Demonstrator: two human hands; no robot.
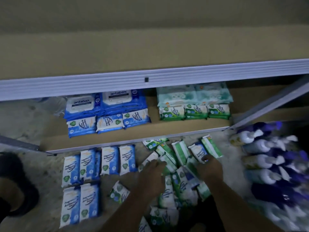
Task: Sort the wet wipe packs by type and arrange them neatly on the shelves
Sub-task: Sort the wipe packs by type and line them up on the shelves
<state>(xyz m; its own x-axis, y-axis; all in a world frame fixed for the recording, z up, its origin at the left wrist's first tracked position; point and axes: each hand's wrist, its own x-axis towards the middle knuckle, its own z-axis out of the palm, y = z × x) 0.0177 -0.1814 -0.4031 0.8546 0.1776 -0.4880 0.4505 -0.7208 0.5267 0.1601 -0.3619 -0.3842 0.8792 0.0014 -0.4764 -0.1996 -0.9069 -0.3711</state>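
Blue wipe packs [93, 163] lie in tidy rows on the floor at the left. A loose heap of green wipe packs [180, 166] spreads in front of the low shelf [167, 129]. My left hand [151, 176] rests on the heap, fingers curled over a green pack [164, 160]. My right hand [209, 167] grips a blue-and-white pack [198, 150] at the heap's right side. On the shelf, blue packs [107, 113] sit at the left and green packs [194, 104] at the right.
An upper shelf edge [150, 81] overhangs the low shelf. White and purple bottles [270, 164] lie in a pile at the right. A dark rounded object [15, 185] sits at the far left. A grey metal strut [270, 104] slants at the shelf's right end.
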